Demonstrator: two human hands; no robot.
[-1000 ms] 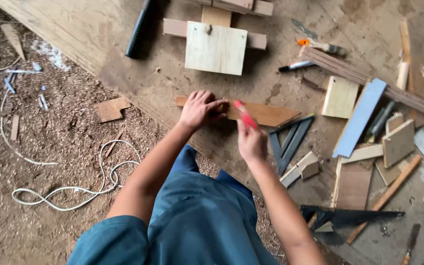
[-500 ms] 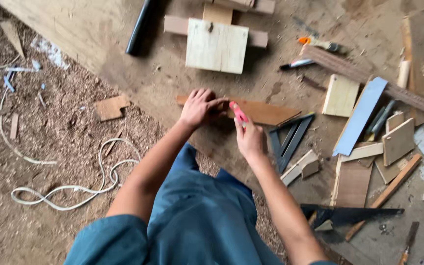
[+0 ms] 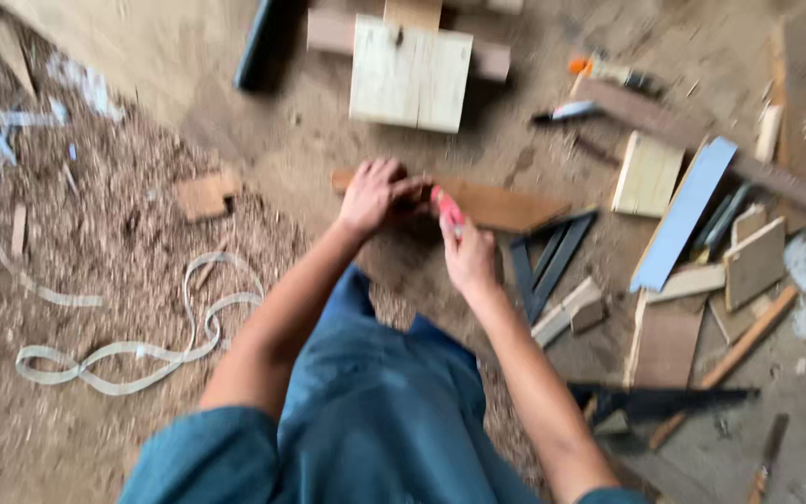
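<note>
Both hands had drawn together: left hand (image 3: 377, 194) pressed the thin wooden strip (image 3: 501, 205) on the sawdust floor (image 3: 132, 233), while right hand (image 3: 466, 254) pinched a red pencil (image 3: 447, 207). Marking seemed underway, needing a steady stroke.

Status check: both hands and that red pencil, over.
Left hand pressing the wood strip. Right hand gripping red pencil. Black triangle square alongside, nothing between.

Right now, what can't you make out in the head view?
- Red tool in right hand: kind unclear, motion blur, fingers cover its lower end.
- Left hand fingertips: contact with the wood strip unclear.
- Pale wood block: back hidden.
- Dark saw: blurred.
</note>
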